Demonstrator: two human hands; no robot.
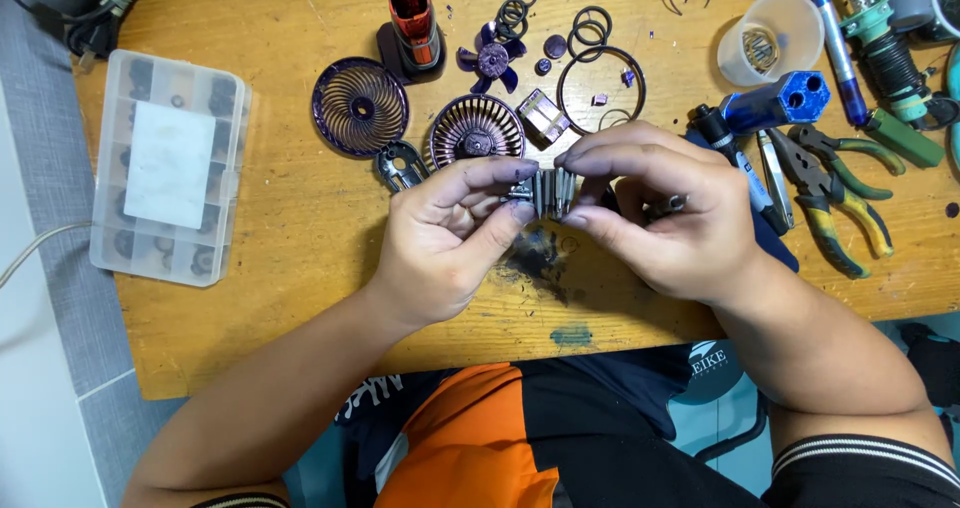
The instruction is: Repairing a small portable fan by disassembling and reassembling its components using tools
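Note:
Both hands meet over the middle of the wooden table [300, 228], pinching one small grey ribbed metal part [551, 191]. My left hand [455, 238] grips its left end between thumb and fingers. My right hand [665, 213] holds its right end and top; a thin metal tool tip [668, 206] pokes out between the right fingers. Just behind the hands lie two purple round fan grilles [360, 106] [476, 130] and a purple fan blade [490, 60].
A clear plastic parts box [170, 168] sits at the left. An orange and black handle body [412, 23], black rings [592, 28], a plastic cup [770, 38], a blue block [785, 100], pliers [830, 183] and a soldering iron [885, 53] crowd the back and right.

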